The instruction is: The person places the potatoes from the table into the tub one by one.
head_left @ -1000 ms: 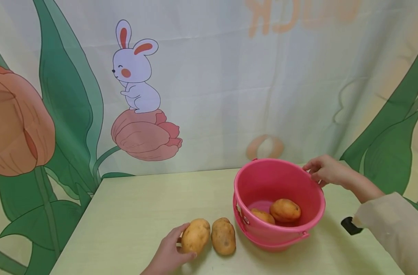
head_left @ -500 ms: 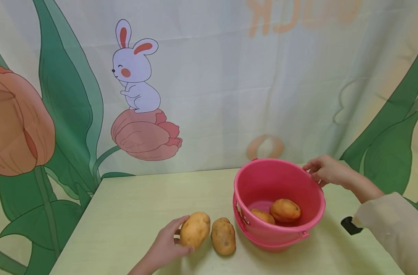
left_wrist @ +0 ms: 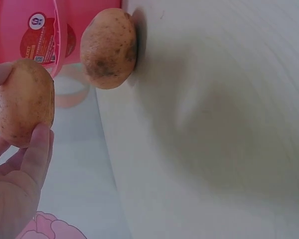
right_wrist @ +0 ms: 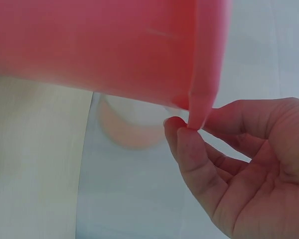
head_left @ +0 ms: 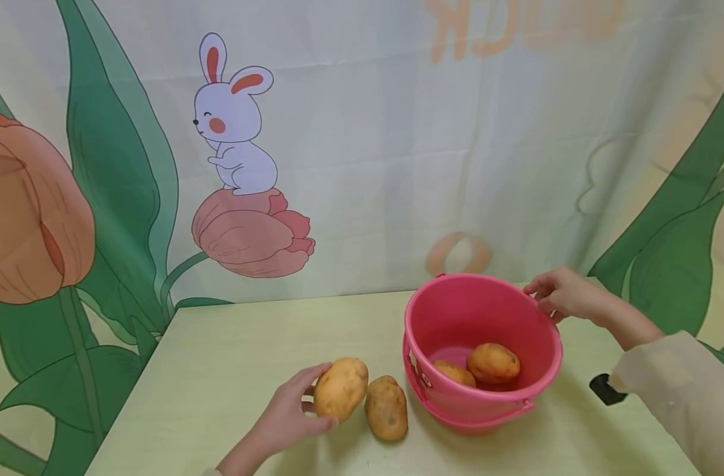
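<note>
My left hand [head_left: 290, 410] grips a yellow-brown potato [head_left: 341, 390] between thumb and fingers. In the left wrist view this potato [left_wrist: 25, 102] is held up off the table, its shadow falling on the surface. Just right of it in the head view, a second, darker potato [head_left: 387, 408] lies on the table. A pink bucket [head_left: 418, 317] stands further right with two potatoes inside, one [head_left: 492, 363] in full view and one [head_left: 454, 373] partly hidden by the near rim. At the bucket's far right rim my right hand [head_left: 566, 295] pinches the edge, as the right wrist view shows with the fingertips [right_wrist: 192, 142].
The pale yellow table [head_left: 248, 350] ends at a printed curtain [head_left: 362, 165] with a rabbit and tulips. The bucket's handle [head_left: 475, 423] hangs down along its near side. A small black object [head_left: 607, 389] sits by the right sleeve [head_left: 683, 390].
My left hand has lifted the potato off the table, moving it slightly up and away from me. The right hand and the bucket have kept their place.
</note>
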A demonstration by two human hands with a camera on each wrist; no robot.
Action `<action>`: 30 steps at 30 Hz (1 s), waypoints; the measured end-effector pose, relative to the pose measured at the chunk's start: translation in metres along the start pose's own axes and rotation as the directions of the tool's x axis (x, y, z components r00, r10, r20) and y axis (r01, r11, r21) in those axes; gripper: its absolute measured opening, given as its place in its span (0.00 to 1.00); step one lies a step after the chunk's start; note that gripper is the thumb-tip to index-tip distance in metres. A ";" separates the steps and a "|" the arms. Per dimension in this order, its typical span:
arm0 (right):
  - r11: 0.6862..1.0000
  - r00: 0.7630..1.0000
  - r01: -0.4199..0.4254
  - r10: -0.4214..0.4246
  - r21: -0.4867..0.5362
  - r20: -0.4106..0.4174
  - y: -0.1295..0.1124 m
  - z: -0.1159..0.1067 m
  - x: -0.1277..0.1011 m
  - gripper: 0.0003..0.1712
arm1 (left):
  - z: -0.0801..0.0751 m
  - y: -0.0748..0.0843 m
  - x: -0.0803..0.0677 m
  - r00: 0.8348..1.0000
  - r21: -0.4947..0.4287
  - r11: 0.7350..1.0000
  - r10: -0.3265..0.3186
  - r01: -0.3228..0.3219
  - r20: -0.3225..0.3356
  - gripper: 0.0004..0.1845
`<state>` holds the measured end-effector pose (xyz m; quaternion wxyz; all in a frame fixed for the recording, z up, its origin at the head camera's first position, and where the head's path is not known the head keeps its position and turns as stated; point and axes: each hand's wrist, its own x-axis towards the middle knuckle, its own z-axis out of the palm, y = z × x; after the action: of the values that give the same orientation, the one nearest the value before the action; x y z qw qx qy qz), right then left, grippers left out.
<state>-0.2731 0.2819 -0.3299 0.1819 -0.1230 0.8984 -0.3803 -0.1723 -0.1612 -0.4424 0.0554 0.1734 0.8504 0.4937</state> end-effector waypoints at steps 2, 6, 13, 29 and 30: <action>1.000 1.000 -0.006 0.006 0.002 0.000 0.000 0.000 0.000 0.21 | -0.002 0.003 0.001 1.000 -0.010 1.000 0.006 -0.006 0.001 0.40; 1.000 1.000 -0.013 0.013 0.002 0.003 -0.001 0.000 0.001 0.21 | -0.004 0.008 0.004 1.000 -0.033 0.999 0.023 -0.024 -0.002 0.40; 1.000 1.000 -0.017 0.017 0.000 0.000 -0.001 0.000 0.001 0.21 | -0.006 0.019 0.009 0.999 -0.046 0.998 0.044 -0.045 -0.019 0.40; 1.000 1.000 -0.015 0.015 0.017 0.008 -0.002 0.000 -0.001 0.21 | -0.009 0.056 0.013 0.996 -0.007 0.996 0.091 -0.091 -0.021 0.38; 1.000 1.000 -0.015 0.014 0.018 0.008 -0.002 0.000 -0.001 0.21 | -0.010 0.057 0.013 0.996 -0.008 0.996 0.091 -0.091 -0.021 0.38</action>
<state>-0.2723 0.2812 -0.3284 0.1893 -0.1163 0.8951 -0.3866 -0.1733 -0.1387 -0.3877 0.0246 0.2066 0.8398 0.5014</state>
